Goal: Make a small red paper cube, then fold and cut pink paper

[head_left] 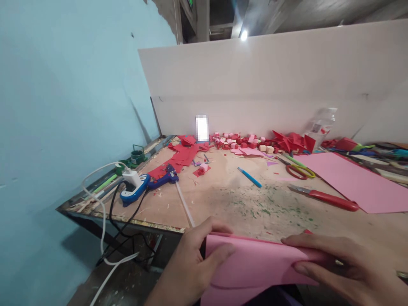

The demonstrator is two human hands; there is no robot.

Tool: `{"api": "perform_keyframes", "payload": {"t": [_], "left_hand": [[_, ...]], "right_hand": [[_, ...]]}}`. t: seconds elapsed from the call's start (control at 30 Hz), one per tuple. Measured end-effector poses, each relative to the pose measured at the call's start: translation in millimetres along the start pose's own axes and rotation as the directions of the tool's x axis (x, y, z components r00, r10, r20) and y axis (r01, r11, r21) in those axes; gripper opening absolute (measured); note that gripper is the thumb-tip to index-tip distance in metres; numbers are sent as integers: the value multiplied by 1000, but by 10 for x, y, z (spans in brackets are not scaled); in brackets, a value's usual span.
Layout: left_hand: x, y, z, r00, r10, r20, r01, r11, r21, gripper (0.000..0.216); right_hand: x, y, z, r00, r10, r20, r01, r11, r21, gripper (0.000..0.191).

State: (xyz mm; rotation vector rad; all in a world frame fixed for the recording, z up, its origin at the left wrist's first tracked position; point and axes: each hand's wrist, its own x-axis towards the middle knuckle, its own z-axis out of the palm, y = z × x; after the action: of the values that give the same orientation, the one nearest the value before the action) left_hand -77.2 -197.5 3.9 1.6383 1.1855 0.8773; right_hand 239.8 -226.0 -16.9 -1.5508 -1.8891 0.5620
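A folded sheet of pink paper (pixel 255 263), with a red edge showing along its top, is held between my two hands at the table's front edge. My left hand (pixel 204 255) grips its left end, thumb on the near face and fingers behind. At the right end my right hand (pixel 331 259) pinches it the same way, thumb in front. The lower part of the paper hangs toward my lap and leaves the frame. Beyond the hands lie a blue pen-like cutter (pixel 250 177) and a red-handled knife (pixel 333 199).
A blue glue gun (pixel 164 178) with a glue stick sits beside a blue power strip (pixel 135 189) at left, cables hanging off the edge. Red paper pieces (pixel 183 155), small paper cubes (pixel 236 140), scissors (pixel 299 171), pink sheets (pixel 360 182) and a plastic bottle (pixel 323 127) lie farther back.
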Motion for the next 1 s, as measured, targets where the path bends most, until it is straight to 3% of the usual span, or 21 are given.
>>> {"api": "perform_keyframes", "payload": {"t": [0.27, 0.43, 0.63, 0.8, 0.9, 1.0], "left_hand": [[46, -88, -107, 999, 11, -49, -10, 1000, 23, 22], [32, -148, -136, 998, -45, -49, 50, 994, 96, 32], [0, -149, -229, 996, 14, -83, -1, 988, 154, 29], [82, -121, -281, 999, 12, -30, -7, 989, 148, 31], [109, -82, -278, 1000, 24, 15, -26, 990, 136, 26], [105, -65, -281, 999, 33, -20, -30, 990, 135, 23]], "right_hand": [[33, -140, -86, 982, 184, 53, -190, 969, 159, 38], [59, -282, -68, 987, 148, 61, -159, 953, 257, 42], [40, -363, -67, 990, 124, 62, -136, 955, 264, 41], [12, -336, 8, 989, 118, 94, -140, 947, 288, 37], [-10, -316, 30, 982, 174, 67, -187, 932, 310, 30], [-24, -323, 22, 972, 218, 82, -233, 920, 314, 34]]}}
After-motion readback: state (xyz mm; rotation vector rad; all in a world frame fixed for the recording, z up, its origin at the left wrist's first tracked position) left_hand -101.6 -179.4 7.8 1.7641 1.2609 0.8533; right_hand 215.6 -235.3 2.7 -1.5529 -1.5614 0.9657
